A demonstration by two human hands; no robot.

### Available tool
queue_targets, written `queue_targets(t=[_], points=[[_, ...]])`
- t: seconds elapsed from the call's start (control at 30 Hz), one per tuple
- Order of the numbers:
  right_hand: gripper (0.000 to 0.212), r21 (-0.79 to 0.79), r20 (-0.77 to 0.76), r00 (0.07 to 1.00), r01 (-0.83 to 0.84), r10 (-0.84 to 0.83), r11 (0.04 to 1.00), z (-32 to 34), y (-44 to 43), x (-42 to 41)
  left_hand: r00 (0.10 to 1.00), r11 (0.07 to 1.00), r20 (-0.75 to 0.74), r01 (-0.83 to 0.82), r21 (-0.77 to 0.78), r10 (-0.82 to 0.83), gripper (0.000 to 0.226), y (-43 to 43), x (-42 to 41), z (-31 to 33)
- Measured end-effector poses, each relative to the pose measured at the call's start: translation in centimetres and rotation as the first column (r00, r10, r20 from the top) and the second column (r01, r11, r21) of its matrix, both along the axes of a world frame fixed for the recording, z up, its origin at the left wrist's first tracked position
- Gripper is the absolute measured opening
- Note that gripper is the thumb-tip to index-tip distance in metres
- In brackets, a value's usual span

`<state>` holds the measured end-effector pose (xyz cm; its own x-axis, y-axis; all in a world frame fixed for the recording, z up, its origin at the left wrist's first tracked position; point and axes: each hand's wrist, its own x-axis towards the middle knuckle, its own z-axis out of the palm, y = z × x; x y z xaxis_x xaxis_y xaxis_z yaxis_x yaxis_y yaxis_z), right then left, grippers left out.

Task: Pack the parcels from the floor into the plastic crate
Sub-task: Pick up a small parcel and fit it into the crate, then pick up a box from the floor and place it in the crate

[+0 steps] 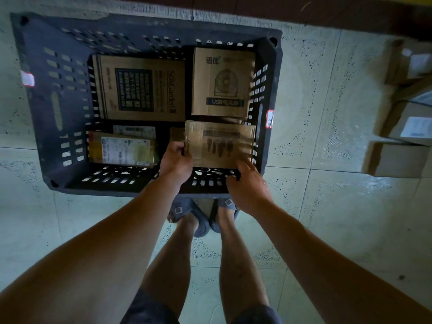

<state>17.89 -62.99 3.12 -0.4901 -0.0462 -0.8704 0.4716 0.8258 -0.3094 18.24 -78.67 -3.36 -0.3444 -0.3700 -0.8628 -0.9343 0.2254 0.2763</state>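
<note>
A dark plastic crate [46, 108] stands on the floor in front of me. Inside lie a large printed carton [140, 87] at the back left, a carton with a fan picture [222, 83] at the back right, and a yellow-taped parcel [121, 148] at the front left. A taped brown cardboard parcel [219, 143] sits in the front right corner. My left hand [175, 160] grips its left edge. My right hand [247, 183] touches its near right corner with fingers spread, apparently not closed around it.
Several cardboard parcels [411, 127] with white labels lie on the tiled floor at the far right. My feet in dark sandals [201, 218] stand right against the crate's near wall. A dark strip runs along the top edge.
</note>
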Motion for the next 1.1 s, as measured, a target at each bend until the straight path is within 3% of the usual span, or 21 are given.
queue_targets(t=[0.2,0.3,0.4,0.47,0.57,0.7,0.9,1.1], points=[[0.044,0.022,0.078,0.997,-0.022,0.02,1.0,-1.0,-0.2,-1.0,0.986,0.986,0.046,0.164,-0.022,-0.163,0.031,-1.0,-0.9,-0.2],[0.037,0.007,0.04,0.999,0.003,-0.004,1.0,-0.3,0.1,-1.3,0.988,0.988,0.025,0.156,-0.016,-0.155,0.04,-1.1,-1.3,1.1],[0.039,-0.041,-0.027,0.999,0.047,-0.048,0.998,1.3,0.5,-1.8,0.992,0.995,-0.104,0.07,-0.072,-0.078,0.04,-0.5,-1.9,3.8],[0.044,-0.061,-0.031,0.997,0.07,-0.072,0.996,2.7,1.0,-2.1,0.979,0.999,-0.201,-0.042,-0.017,0.037,0.036,0.2,-2.0,6.0],[0.043,-0.073,-0.027,0.995,0.094,-0.096,0.993,5.4,2.1,-2.8,0.959,0.978,-0.216,-0.156,0.138,0.183,0.025,1.9,-1.9,9.5],[0.029,-0.095,-0.012,0.967,0.251,-0.253,0.963,9.5,4.3,-3.6,0.973,0.959,-0.179,-0.096,0.267,0.147,0.021,4.1,-2.3,13.7],[0.035,-0.024,-0.105,0.885,0.453,-0.453,0.891,14.5,10.1,-2.5,0.977,0.954,-0.187,-0.045,0.297,0.104,0.022,8.5,-3.5,18.6],[0.034,0.006,-0.113,0.837,0.54,-0.536,0.842,18.5,17.4,1.1,0.989,0.919,-0.147,0.06,0.39,-0.002,0.02,16.5,-2.4,21.5]])
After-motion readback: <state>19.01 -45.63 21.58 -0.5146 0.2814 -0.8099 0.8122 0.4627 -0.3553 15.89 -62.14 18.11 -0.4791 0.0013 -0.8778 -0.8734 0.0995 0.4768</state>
